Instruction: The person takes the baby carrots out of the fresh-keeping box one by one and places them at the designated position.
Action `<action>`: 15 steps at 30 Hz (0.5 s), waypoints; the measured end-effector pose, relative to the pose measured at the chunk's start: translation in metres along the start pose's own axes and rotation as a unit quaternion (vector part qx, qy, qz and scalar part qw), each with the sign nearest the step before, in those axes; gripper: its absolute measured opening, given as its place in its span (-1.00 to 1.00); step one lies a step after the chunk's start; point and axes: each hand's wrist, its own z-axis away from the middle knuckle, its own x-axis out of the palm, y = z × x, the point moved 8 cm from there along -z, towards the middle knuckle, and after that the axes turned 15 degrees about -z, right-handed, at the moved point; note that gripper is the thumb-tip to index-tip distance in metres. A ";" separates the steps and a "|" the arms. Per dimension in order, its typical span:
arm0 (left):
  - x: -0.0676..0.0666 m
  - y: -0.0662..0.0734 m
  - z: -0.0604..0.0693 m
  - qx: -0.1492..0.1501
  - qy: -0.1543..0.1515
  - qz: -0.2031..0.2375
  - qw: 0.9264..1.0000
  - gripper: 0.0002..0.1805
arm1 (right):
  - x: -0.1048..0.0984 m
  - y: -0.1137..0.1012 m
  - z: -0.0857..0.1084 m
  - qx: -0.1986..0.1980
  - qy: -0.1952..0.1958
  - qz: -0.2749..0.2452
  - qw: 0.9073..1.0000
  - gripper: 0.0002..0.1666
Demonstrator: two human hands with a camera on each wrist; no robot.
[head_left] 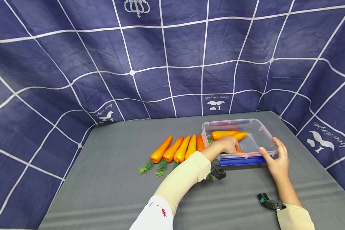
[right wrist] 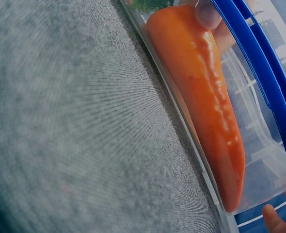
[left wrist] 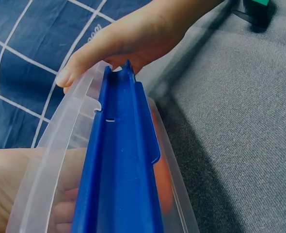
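Note:
In the head view my left hand (head_left: 230, 144) reaches down inside the clear box (head_left: 265, 133), fingers curled at a carrot beside the front wall. That carrot (right wrist: 198, 92) shows through the wall in the right wrist view, a fingertip of my left hand (right wrist: 208, 15) at its thick end. My right hand (head_left: 279, 161) grips the box's front right corner, thumb on the rim; the left wrist view shows this hand (left wrist: 128, 39) beyond the blue latch (left wrist: 121, 141). Two carrots (head_left: 223, 134) (head_left: 240, 136) lie at the back of the box.
Left of the box, several carrots (head_left: 162, 149) lie side by side on the grey table (head_left: 115, 185), green tops toward me. A blue checked curtain (head_left: 184, 80) hangs behind and at both sides.

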 end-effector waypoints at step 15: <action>-0.013 -0.022 0.008 0.044 0.055 0.109 0.992 -0.74 | -0.001 -0.002 -0.002 -0.017 0.001 -0.006 1.000 -0.25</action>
